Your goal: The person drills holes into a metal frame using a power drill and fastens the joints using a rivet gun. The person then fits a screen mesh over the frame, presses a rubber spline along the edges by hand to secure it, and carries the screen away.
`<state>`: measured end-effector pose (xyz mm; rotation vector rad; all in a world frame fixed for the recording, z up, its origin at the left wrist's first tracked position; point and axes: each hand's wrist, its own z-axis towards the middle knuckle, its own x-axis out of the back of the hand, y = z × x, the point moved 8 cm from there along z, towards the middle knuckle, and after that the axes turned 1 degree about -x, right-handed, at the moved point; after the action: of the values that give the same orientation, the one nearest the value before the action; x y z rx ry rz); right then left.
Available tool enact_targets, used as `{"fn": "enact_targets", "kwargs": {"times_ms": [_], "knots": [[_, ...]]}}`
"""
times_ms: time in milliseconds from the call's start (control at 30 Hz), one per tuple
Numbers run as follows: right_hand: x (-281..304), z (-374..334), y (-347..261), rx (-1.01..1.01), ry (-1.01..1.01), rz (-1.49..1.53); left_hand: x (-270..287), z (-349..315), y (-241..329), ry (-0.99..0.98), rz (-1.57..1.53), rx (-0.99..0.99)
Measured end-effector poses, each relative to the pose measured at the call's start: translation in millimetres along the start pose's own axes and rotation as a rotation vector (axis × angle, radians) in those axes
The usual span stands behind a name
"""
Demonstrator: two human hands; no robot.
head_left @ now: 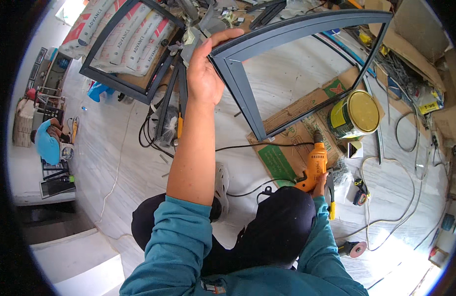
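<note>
My left hand (206, 74) is raised and closed around the upper left corner of a dark grey metal window frame (241, 89). The frame is tilted, with its lower edge down near a flat cardboard sheet (276, 160). Lower right, beside my knee, my right hand (320, 186) is closed on the rear of an orange power drill (315, 163), whose chuck points away from me. My knee and the drill hide part of the grip. Against that hand lies a dark hand tool with a yellow handle (332, 209). A paint can (364, 112) stands by the frame's lower right edge.
A second dark frame (117, 85) leans by stacked bags (131, 42) at upper left. A tape measure (360, 192), an angle grinder (354, 249) and loose cables (413, 197) lie on the right floor. Another person (49, 143) sits far left. Scrap crowds the far right.
</note>
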<state>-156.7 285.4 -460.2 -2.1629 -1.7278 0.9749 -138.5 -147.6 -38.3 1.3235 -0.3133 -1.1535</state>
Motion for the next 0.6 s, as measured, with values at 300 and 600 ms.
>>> {"fn": "enact_targets", "kwargs": {"times_ms": [300, 600], "knots": [[-36.2, -27.2, -5.0, 0.068, -0.534, 0.302, -21.3, 3.7, 4.2, -0.268, -0.023, -0.235], [-124.2, -148.6, -134.2, 0.369, -0.533, 0.045, -21.2, 2.1, 7.2, -0.239, -0.049, -0.306]]}}
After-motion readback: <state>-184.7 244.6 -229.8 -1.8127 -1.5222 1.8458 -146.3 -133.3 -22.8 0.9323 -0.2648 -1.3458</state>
